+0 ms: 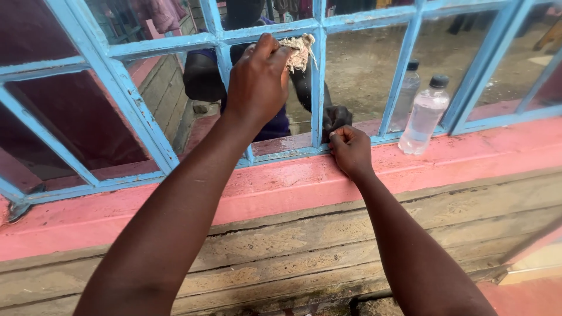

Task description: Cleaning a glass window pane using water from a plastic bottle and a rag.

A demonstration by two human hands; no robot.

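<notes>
The frayed beige rag (300, 50) is bunched against a glass pane (295, 88) of the window, just beside a vertical blue bar (318, 76) and just below a horizontal one. The left hand (257, 82) holds it: the grip is closed, with thumb and fingertips clamped on the rag's left part, while loose threads hang at its right edge. The right hand (349, 149) is lower, fingers curled together into a fist at the foot of the same vertical bar, where the blue window frame (134, 114) meets the pink sill (468, 155); whether it grips anything cannot be told. The glass reflects both arms. A clear plastic bottle (424, 117) with a dark cap stands upright on the sill, well to the right of the right hand, touching the frame. Below the sill runs a weathered plank wall (304, 251).
</notes>
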